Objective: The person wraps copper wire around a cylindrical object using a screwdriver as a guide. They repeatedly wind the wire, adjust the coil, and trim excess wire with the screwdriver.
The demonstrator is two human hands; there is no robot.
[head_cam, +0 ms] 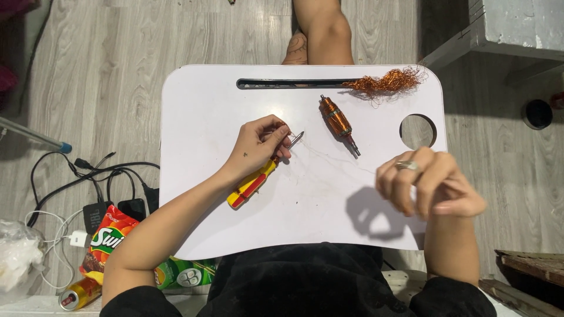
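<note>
Copper-wound armature (337,121) lies untouched above the left hand (258,147), which clamps a yellow-red screwdriver (254,183); the right hand (429,182), curled and seemingly empty, could snag the fine wire.

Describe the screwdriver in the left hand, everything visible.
The screwdriver has a yellow and red handle, plastic by the look, and a thin metal shaft ending near the middle of the white lap table. It lies slantwise, handle toward the person, tip up and right. The left hand grips it where handle meets shaft, hiding that part. The tip's shape is too small to tell.
</note>
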